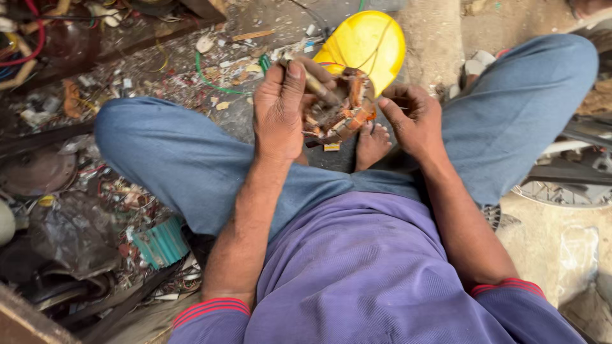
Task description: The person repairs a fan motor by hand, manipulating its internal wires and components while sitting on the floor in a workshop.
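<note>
Two hands working a copper-wound coil above a bare foot, amid scrap on the ground.

The left hand [278, 111] is closed in a fist round a thin rod [317, 85], thumb up, the rod's tip slanting down into the coil [341, 111]; the right hand [414, 118] is curled at the coil's right edge, fingers bent in and touching it, though how firm the grip is cannot be told; the coil, orange and brown with pale strips, sits between the two hands, just above the foot [371, 143] and in front of a yellow bowl [366, 44]; blue-trousered knees spread to either side; a green wire [210, 79] lies on the littered ground to the left; a teal ribbed piece [162, 242] lies near the left thigh.
</note>
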